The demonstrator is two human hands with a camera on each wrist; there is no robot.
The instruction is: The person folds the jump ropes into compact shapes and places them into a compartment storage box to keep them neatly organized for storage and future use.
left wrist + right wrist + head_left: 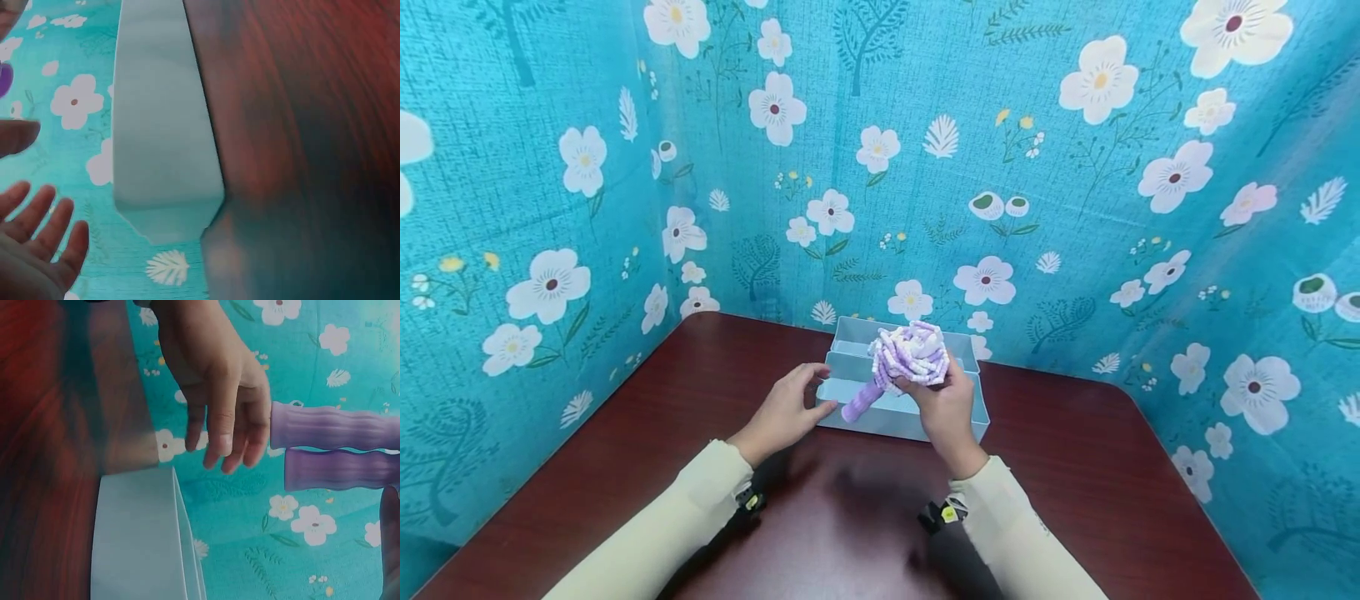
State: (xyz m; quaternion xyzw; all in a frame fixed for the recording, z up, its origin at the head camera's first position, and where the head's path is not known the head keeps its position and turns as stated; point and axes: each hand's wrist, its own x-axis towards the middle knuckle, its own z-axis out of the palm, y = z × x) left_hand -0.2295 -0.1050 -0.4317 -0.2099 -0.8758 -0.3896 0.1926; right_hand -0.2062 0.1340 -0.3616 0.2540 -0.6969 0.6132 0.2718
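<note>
My right hand (947, 408) grips a bundled beaded jump rope (912, 357), its white and lilac segments coiled up, over the pale blue box (895, 425). Two ribbed purple handles (331, 426) stick out of the bundle side by side, down and to the left in the head view. Only part of a right-hand finger (390, 531) shows at the edge of the right wrist view. To the left of the handles is my left hand (786, 408), empty, its fingers loosely bent and thumb apart. In the right wrist view its fingertips hang close to the handle ends.
The box has a low front part and stepped walls (850, 364) behind, and stands near the back edge of the dark red-brown wooden table (737, 358). A turquoise flowered cloth (895, 225) hangs behind and along both sides.
</note>
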